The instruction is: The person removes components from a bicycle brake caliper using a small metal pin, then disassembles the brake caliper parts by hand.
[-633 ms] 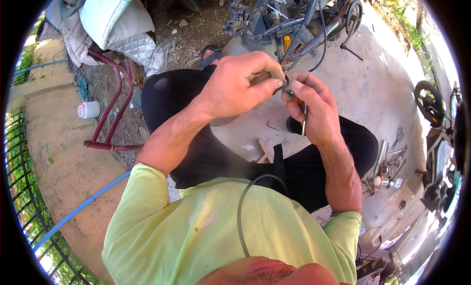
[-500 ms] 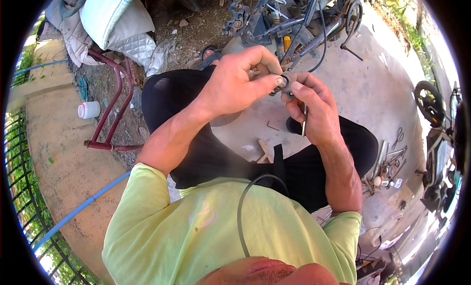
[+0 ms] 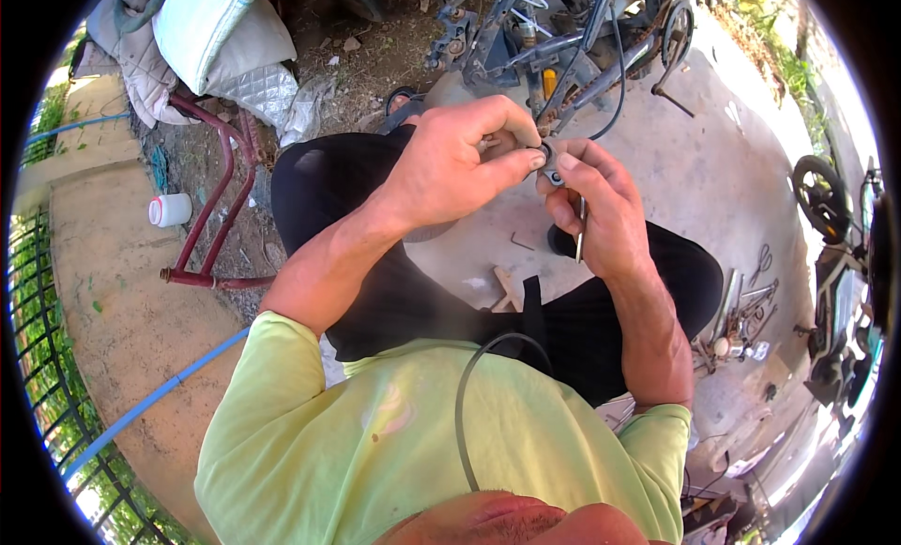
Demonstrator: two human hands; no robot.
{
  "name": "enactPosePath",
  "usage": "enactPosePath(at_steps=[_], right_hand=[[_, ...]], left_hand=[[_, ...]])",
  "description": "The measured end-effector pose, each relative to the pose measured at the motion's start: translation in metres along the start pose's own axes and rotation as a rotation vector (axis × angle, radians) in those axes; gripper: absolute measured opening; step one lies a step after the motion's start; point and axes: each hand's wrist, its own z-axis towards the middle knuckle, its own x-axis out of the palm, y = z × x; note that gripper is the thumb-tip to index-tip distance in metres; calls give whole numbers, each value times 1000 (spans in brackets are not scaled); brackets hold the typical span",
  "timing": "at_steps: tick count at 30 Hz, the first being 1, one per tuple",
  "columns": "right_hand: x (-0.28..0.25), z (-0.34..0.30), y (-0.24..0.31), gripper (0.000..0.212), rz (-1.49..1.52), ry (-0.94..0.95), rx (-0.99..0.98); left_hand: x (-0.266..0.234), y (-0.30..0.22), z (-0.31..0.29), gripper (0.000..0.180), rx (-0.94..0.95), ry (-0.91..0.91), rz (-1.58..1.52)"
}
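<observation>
A small grey metal part (image 3: 554, 176) with a round hole is pinched between my two hands, above my lap. My left hand (image 3: 466, 154) comes from the left, with thumb and forefinger closed on the part's rim. On its other side, my right hand (image 3: 603, 196) grips the part with thumb and fingers. A thin metal rod (image 3: 582, 231), perhaps a tool, sticks down from my right palm; its upper end is hidden by the fingers. The part's exact kind is too small to make out.
Bicycle frames and parts (image 3: 563, 52) lie ahead. A dark red metal frame (image 3: 225, 189) and a white tub (image 3: 170, 210) are at left. Several hand tools (image 3: 751, 310) lie at right. On the concrete are a hex key (image 3: 522, 240) and a wooden piece (image 3: 507, 290).
The metal part has turned slightly between my fingers, showing more of its flat face. My left hand has dropped a little; otherwise the scene is the same.
</observation>
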Motion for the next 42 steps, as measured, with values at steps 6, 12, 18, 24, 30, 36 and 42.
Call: enactPosePath(at_steps=[6,12,18,24,30,36,42], right_hand=[[0,1,-1,24,-21,5,-1],[-2,3,-2,25,-28,7,11],[-2,3,-2,24,12,0,30],[-3,3,-1,22,8,21,40],[-4,4,-5,22,-30,12,15],[-7,5,-6,31,-61,27,-12],[-6,5,-6,33,-139,-6,-26]], left_hand=[[0,-3,-1,13,-21,-15,-57],[1,0,0,15,250,-64,173],[-1,1,-1,19,279,-63,201],[-1,-1,-2,18,256,-30,206],[8,2,-4,16,234,-90,246],[12,5,-6,14,203,-134,257],[18,4,-7,14,165,-184,250]])
